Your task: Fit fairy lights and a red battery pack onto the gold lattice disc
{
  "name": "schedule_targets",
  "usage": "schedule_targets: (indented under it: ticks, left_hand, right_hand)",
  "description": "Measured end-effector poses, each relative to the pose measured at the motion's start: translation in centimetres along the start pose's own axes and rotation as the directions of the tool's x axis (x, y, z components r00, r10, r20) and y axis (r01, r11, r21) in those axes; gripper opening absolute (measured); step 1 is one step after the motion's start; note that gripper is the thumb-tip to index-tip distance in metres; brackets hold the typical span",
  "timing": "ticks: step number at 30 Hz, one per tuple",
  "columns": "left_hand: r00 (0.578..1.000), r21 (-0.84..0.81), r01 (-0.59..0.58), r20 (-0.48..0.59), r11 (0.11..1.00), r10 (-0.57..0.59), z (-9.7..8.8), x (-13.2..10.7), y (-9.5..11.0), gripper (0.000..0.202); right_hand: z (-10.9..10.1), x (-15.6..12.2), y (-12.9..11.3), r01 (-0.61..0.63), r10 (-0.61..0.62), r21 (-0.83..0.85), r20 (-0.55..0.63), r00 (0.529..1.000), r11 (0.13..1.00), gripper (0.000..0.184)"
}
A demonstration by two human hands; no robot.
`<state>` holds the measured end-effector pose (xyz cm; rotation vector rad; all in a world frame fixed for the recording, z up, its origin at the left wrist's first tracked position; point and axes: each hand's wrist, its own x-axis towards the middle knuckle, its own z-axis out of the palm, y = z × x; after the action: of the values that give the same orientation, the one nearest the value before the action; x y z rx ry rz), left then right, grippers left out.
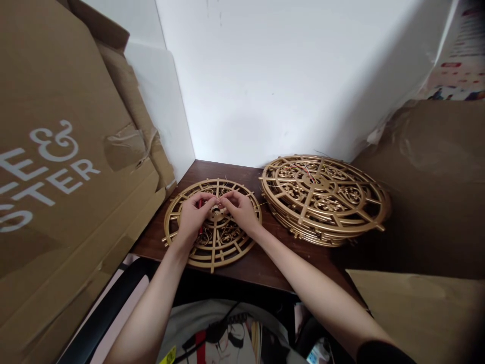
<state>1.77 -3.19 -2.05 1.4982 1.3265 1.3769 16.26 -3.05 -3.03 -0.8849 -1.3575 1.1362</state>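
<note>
A round gold openwork panel (212, 258) with ribs and scrollwork lies flat on the dark brown table. Over its centre, my left hand (193, 215) and my right hand (242, 212) meet, thumbs and forefingers pinched close together. Thin wire ends seem to be between the fingertips, though they are very small. A small black and white part (216, 209) shows at the hub just below the fingers. Something slim and red (200, 228), perhaps a tool handle, shows beside my left hand and is partly hidden by it; whether the palm grips it I cannot tell.
Several similar gold panels (322, 202) are stacked to the right, with red and white wires (308, 172) on top. A large cardboard box (76, 101) stands at the left, more cardboard (428, 192) at the right. Behind the table (242, 167) rises a white wall (265, 76).
</note>
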Motion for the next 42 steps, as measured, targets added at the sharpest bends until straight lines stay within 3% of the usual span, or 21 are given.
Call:
schedule_targets:
  ticks: [5, 19, 24, 36, 42]
  left_hand:
    - [1.0, -0.024, -0.002, -0.001, 1.0, 0.002, 0.0, 0.0, 0.0, 0.03]
    - [0.999, 0.028, -0.027, 0.027, 0.999, 0.026, 0.0, 0.0, 0.1, 0.025]
    - [1.0, 0.01, -0.017, 0.017, 1.0, 0.017, 0.0, 0.0, 0.2, 0.026]
    - [0.989, 0.066, -0.138, 0.069, 0.988, 0.134, 0.3, -0.7, 1.2, 0.022]
    - [0.992, 0.103, -0.098, 0.087, 0.99, 0.089, 0.3, -0.7, 1.2, 0.026]
  right_hand:
    - [0.2, 0.1, 0.2, -0.032, 0.033, 0.085, -0.014, 0.999, 0.996, 0.027]
    - [-0.1, 0.0, 0.3, 0.057, -0.055, -0.077, 0.025, 0.998, 0.995, 0.027]
    - [-0.1, 0.0, 0.3, 0.062, -0.054, -0.183, 0.053, 0.997, 0.981, 0.013]
    - [-0.2, 0.0, 0.3, 0.06, -0.065, -0.19, -0.021, 0.998, 0.98, 0.009]
    - [-0.2, 0.0, 0.0, 0.025, -0.039, -0.17, -0.082, 0.996, 0.985, 0.025]
